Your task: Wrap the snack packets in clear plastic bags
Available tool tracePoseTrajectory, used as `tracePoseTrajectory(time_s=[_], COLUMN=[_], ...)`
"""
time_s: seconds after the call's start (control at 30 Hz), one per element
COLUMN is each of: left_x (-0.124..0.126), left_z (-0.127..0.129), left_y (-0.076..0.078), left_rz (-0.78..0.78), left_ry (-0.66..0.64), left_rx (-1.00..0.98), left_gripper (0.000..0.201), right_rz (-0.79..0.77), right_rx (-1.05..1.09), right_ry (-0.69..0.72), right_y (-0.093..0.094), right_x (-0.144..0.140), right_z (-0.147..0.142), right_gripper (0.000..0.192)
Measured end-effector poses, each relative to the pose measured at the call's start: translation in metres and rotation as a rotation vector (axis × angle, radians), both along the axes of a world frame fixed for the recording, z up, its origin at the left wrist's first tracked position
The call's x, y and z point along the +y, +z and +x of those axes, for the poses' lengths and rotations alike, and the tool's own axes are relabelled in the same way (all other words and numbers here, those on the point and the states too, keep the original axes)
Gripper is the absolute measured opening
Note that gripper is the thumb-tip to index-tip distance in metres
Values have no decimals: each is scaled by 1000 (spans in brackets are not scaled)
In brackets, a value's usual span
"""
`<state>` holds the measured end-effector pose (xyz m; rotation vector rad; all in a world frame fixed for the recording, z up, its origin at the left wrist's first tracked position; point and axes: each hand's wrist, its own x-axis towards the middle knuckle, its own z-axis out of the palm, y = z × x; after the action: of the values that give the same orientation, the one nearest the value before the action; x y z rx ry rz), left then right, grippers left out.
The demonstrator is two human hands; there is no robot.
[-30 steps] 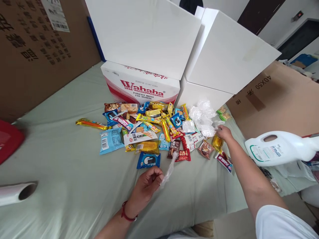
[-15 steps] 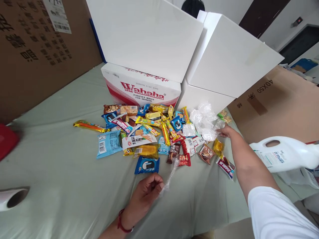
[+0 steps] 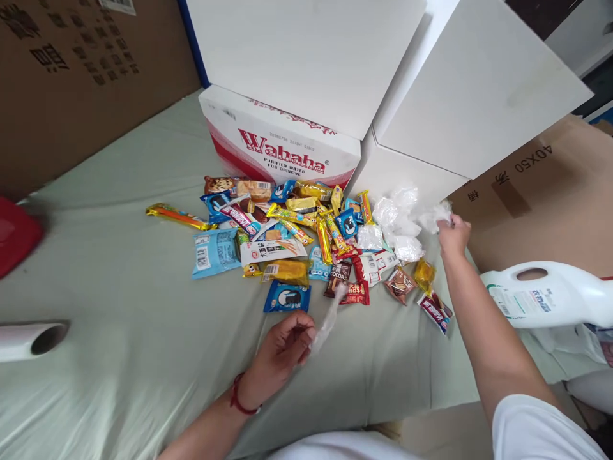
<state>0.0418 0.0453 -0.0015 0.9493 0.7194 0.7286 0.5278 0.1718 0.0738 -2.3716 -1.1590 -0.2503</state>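
My left hand (image 3: 287, 345), with a red cord at the wrist, pinches one end of a narrow strip of clear plastic film (image 3: 329, 321); the strip's far end reaches up to the cocoa snack packet (image 3: 338, 279). At the right of the snack pile, the fingers of my right hand (image 3: 454, 233) are closed on a crumpled piece of clear plastic (image 3: 435, 217). Beside it lie several crumpled clear plastic bundles (image 3: 395, 217). Left of these spreads a heap of wrapped snacks, with a blue packet (image 3: 287, 296) nearest my left hand.
Behind the snacks stands a Wahaha water carton (image 3: 282, 150) beneath a large white box (image 3: 306, 57). A white jug (image 3: 550, 294) lies on its side at the right. Brown cartons flank both sides. A white tube (image 3: 29, 340) and a red object (image 3: 16, 236) are at the left.
My right hand has moved slightly right and up, drawing its plastic away from the bundles. My left hand still pinches the film. The camera view has tilted down.
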Motion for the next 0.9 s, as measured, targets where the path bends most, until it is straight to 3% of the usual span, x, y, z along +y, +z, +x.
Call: tracePoseTrajectory(time_s=[0.1,0.23,0.3,0.37,0.47,0.53,0.57,0.63,0.7,0.8,0.9], left_x=[2,7,10,11,11,9,8,5,2,-1,-4], left_z=[-1,-4,-5,-6,-7,-8,-8,-9,-10,-10,-9], left_y=[0,4,6,9,12,13,14,14,14,12,11], left_rz=[-5,-49,-90,-121,-110,-49,-8,124,298,516,642], left_ry=[98,176,201,222,226,222,221,214,190,116,15], left_rx=[15,-7,-60,-131,-210,-229,-231,-206,-146,-49,6], left_gripper=[42,43,42,42,39,33,30,22,13,9,13], right_rz=[-69,-413,-536,-615,-583,-398,-291,-165,-253,-146,-33], right_rx=[-79,-52,-42,-49,-120,-134,-66,314,879,1388,1586], right_ry=[51,277,321,327,319,351,397,496,606,407,268], right_y=[8,-9,-14,-6,24,44,50,49,33,-1,-25], right_x=[19,34,33,26,-3,-35,-54,-91,-123,-146,-144], right_z=[-28,-78,-95,-105,-116,-135,-149,-186,-228,-277,-298], right_gripper=[46,29,21,26,48,53,50,42,49,55,56])
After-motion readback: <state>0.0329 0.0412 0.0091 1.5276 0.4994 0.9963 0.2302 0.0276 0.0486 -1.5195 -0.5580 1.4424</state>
